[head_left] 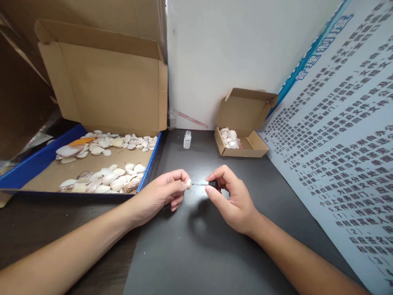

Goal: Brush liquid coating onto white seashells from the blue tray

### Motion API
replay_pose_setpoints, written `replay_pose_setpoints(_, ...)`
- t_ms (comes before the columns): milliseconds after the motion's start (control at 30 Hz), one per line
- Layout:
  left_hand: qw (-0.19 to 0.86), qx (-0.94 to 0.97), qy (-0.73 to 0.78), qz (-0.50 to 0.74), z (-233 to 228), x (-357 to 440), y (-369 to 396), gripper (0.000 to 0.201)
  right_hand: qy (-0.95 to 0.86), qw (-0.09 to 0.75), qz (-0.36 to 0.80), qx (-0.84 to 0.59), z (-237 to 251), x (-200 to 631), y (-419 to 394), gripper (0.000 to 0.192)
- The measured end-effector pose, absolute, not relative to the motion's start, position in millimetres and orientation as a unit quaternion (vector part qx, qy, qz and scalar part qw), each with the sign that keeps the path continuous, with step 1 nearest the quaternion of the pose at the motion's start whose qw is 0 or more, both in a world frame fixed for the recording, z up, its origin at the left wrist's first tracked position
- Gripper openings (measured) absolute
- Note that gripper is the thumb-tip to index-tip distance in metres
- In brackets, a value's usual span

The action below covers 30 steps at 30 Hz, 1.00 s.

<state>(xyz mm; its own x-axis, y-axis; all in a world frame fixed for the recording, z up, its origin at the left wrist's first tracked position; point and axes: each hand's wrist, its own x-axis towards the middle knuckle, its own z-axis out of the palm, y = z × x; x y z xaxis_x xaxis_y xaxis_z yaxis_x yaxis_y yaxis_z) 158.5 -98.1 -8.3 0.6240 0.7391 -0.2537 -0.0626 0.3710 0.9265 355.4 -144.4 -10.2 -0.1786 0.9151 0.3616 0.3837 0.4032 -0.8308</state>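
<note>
My left hand pinches a small whitish shell between thumb and fingertips. Facing it, my right hand grips the black cap of a brush applicator. From that cap a thin pale stem points left, its dark tip close to the shell; whether the two touch I cannot tell. Further back on the dark table stands a small clear bottle with a whitish label and no lid on its neck.
On the left, an open blue-rimmed cardboard box holds several shells in two groups. A smaller open carton with white shells stands back right. A white wall panel and a printed board border the dark table.
</note>
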Motion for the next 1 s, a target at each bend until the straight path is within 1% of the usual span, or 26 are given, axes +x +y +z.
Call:
replay_pose_setpoints(167, 0.753, 0.493, 0.344, 0.268, -9.2, 158.4, -97.8, 0.013, -0.711, 0.454, 0.296, -0.447, -11.0, 356.5, -145.3, 0.007)
replay_pose_setpoints(367, 0.761, 0.483, 0.341, 0.267, -8.4, 156.7, -98.7, 0.012, -0.719, 0.442, 0.3, -0.445, -10.1, 355.4, -144.6, 0.008)
replay_pose_setpoints(600, 0.773, 0.462, 0.338, 0.272, -8.1, 157.3, -97.3, 0.012, -0.705, 0.453, 0.259, -0.481, -8.1, 353.3, -142.9, 0.009)
replay_pose_setpoints(800, 0.77, 0.469, 0.338, 0.269, -7.3, 157.1, -98.6, 0.013, -0.708, 0.409, 0.28, -0.503, -7.0, 353.1, -141.8, 0.007)
replay_pose_setpoints(1000, 0.766, 0.469, 0.339, 0.279, -6.0, 157.3, -98.8, 0.013, -0.708, 0.425, 0.292, -0.483, -5.3, 355.8, -142.7, 0.006)
